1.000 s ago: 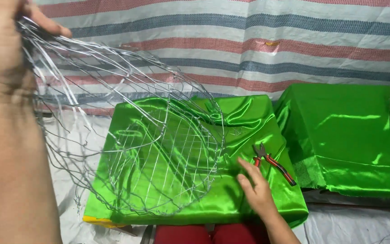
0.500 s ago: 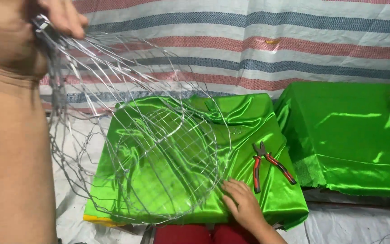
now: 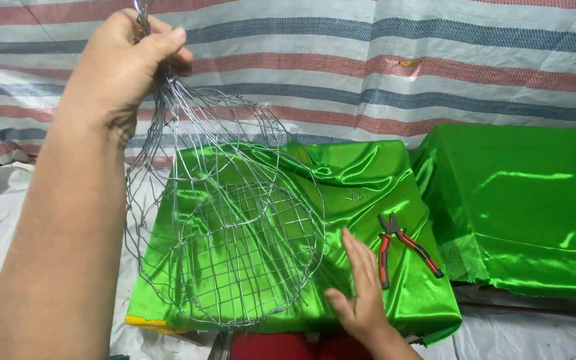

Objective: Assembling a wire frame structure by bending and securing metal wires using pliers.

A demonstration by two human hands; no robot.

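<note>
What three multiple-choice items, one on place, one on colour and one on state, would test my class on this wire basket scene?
1. Where do the pliers lie?
A. on the green cloth
B. inside the basket
C. in a hand

2. What colour are the plier handles?
A. blue
B. red and black
C. yellow

3. How is the wire basket held?
A. flat on the floor
B. gripped at its gathered top by the left hand
C. clamped by the pliers

Answers: 1 A, they rest on cloth beside the right hand. 2 B, handles show both. 3 B, fist closes around the wires.
</note>
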